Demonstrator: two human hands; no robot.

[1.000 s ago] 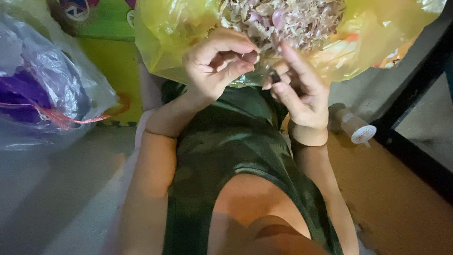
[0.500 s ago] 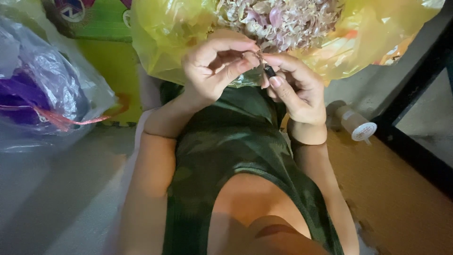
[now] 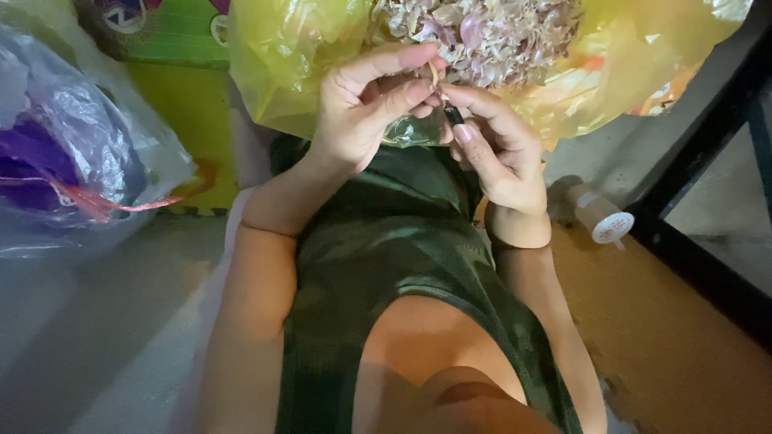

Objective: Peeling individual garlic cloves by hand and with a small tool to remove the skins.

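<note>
Head-cam view looking down at a seated person in a dark green sleeveless top, both bare hands raised close together in front of a crinkled yellow plastic bag [image 3: 297,64] heaped w/ papery pink-and-white onion or garlic skins [image 3: 490,36].

Left hand [image 3: 366,108]: fingers curled in a clenched grip, thumb and forefinger pinching a small pale sliver, prob. a bit of peel or a clove [image 3: 434,76], right at the edge of the heap.

Right hand [image 3: 498,153]: fingers folded round a small dark, slim tool [image 3: 454,115], only its black end showing; looks like a short knife but too hidden to be sure. Its tip sits just below the pale sliver, touching or nearly so. The two hands' fingertips meet there.

At left, a clear plastic bag w/ purple contents [image 3: 72,161], red tie, on a grey floor. Behind it, a green and yellow foam mat [image 3: 181,96]. At right, a small white-capped clear bottle [image 3: 599,217] lies on its side on the brown floor, beside a black metal frame [image 3: 708,265].
</note>
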